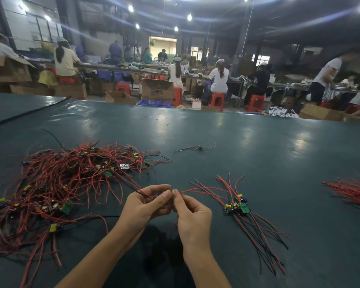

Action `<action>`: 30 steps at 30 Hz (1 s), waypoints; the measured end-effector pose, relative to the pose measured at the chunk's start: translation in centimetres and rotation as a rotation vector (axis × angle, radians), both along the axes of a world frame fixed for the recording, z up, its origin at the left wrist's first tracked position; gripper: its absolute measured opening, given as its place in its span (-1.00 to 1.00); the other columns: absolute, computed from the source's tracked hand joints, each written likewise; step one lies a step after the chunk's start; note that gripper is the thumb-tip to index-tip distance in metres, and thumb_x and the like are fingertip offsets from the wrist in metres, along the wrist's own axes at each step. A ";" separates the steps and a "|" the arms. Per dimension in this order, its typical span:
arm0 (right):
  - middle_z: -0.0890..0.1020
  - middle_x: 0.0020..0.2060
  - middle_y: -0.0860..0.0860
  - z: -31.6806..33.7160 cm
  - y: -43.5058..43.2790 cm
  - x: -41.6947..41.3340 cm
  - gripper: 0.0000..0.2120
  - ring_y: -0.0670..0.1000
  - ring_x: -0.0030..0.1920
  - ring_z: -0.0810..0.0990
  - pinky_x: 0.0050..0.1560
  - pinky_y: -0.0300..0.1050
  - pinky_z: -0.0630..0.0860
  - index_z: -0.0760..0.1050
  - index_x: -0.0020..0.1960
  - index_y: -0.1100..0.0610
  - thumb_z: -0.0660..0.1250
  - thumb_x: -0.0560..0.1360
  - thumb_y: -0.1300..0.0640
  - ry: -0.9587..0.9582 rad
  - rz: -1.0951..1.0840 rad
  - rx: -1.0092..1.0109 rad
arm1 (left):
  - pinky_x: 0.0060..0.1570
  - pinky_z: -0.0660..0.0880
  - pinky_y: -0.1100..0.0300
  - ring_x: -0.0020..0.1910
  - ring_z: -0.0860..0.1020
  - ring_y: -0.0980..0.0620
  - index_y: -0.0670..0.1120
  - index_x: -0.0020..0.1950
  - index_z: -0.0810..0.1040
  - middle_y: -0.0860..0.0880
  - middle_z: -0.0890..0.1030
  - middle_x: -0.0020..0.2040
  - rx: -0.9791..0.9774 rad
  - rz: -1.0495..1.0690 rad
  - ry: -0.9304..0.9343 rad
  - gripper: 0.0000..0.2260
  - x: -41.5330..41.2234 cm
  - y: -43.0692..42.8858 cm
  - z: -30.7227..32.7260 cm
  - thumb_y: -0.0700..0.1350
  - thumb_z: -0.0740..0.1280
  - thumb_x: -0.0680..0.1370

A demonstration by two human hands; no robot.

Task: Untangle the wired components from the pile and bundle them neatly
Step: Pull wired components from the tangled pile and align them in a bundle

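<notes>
A big tangled pile of red and black wires with small circuit boards (56,183) covers the left of the dark green table (258,154). My left hand (146,204) grips one small wired component between its curled fingers, level with the pile's right edge. My right hand (189,210) pinches that component's red wire (197,191), which runs off to the right. Right of my hands lies a small sorted group of boards with their wires fanned out (238,207).
One lone wired board (200,147) lies farther back on the table. A bunch of red wires (353,192) lies at the right edge. A black cable (29,111) crosses the far left. Beyond the table, people sit at benches among red stools and cardboard boxes.
</notes>
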State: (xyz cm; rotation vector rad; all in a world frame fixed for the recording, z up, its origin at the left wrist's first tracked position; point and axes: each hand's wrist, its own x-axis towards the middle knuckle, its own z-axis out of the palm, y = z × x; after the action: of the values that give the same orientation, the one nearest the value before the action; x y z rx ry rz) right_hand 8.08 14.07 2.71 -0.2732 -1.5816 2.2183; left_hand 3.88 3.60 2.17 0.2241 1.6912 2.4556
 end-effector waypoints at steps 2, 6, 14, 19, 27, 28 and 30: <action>0.72 -0.32 0.04 0.0 0.2 0.0 -0.74 -0.10 -0.30 0.66 -0.26 -0.33 0.54 0.70 -0.35 0.05 0.45 0.48 0.26 0.005 -0.047 0.021 | -0.32 0.60 0.26 -0.32 0.67 -0.01 -0.26 -0.08 0.65 -0.22 0.69 -0.20 0.153 0.010 -0.129 -0.75 -0.1 0.2 0.1 -0.17 0.48 0.30; 0.72 -0.28 0.00 -0.1 -0.1 0.2 -0.85 -0.09 -0.26 0.68 -0.24 -0.35 0.54 0.70 -0.19 0.07 0.48 0.45 0.31 0.137 -0.049 0.170 | -0.29 0.61 0.28 -0.32 0.65 0.06 -0.20 -0.24 0.65 -0.12 0.66 -0.25 0.358 -0.053 -0.287 -0.88 0.2 0.4 0.9 -0.14 0.44 0.37; 0.62 -0.36 -0.11 -1.1 0.5 -0.1 -0.73 -0.18 -0.42 0.48 -0.39 -0.34 0.43 0.61 -0.03 -0.17 0.41 0.53 0.22 0.179 0.058 0.495 | -0.42 0.54 0.31 -0.45 0.53 0.11 -0.22 -0.05 0.69 -0.03 0.56 -0.35 0.326 -0.077 -0.345 -0.70 -0.8 -0.7 1.7 -0.02 0.42 0.38; 0.44 -0.42 0.05 -0.2 0.6 -0.3 -0.62 -0.05 -0.40 0.40 -0.39 -0.11 0.42 0.58 -0.32 0.19 0.37 0.53 -0.06 -0.109 0.132 0.161 | -0.41 0.53 0.30 -0.47 0.53 0.10 -0.25 0.10 0.63 -0.09 0.62 -0.33 0.052 -0.163 -0.246 -0.55 -0.3 -1.1 1.5 -0.16 0.52 0.24; 0.61 -0.29 0.07 0.1 0.8 -0.3 -0.76 0.03 -0.35 0.51 -0.35 -0.17 0.36 0.67 -0.18 0.10 0.50 0.32 -0.07 -0.296 0.361 -0.252 | -0.33 0.58 0.22 -0.33 0.61 -0.01 -0.20 0.23 0.54 -0.20 0.64 -0.18 0.019 -0.246 -0.216 -0.55 0.6 -0.7 2.0 -0.25 0.45 0.34; 0.61 -0.31 0.04 0.1 0.9 -0.3 -0.77 -0.03 -0.40 0.49 -0.42 -0.22 0.32 0.65 -0.16 0.09 0.50 0.32 -0.06 -0.300 0.351 -0.291 | -0.33 0.57 0.23 -0.34 0.59 0.00 -0.19 0.23 0.55 -0.18 0.62 -0.18 0.053 -0.240 -0.245 -0.59 0.5 -0.6 2.0 -0.21 0.42 0.38; 0.63 -0.34 0.00 0.2 1.2 -0.4 -0.85 -0.10 -0.48 0.48 -0.54 -0.27 0.28 0.64 -0.13 0.10 0.47 0.42 0.01 -0.290 0.305 -0.365 | -0.39 0.56 0.27 -0.41 0.56 0.06 -0.17 0.21 0.56 -0.13 0.59 -0.27 0.171 -0.214 -0.327 -0.65 0.3 -0.6 1.9 -0.19 0.36 0.42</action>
State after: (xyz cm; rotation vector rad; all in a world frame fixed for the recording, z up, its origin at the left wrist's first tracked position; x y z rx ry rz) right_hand 7.68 15.24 2.89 -0.5053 -1.4188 2.8150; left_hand 4.18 3.02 4.08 0.0174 1.2592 2.3255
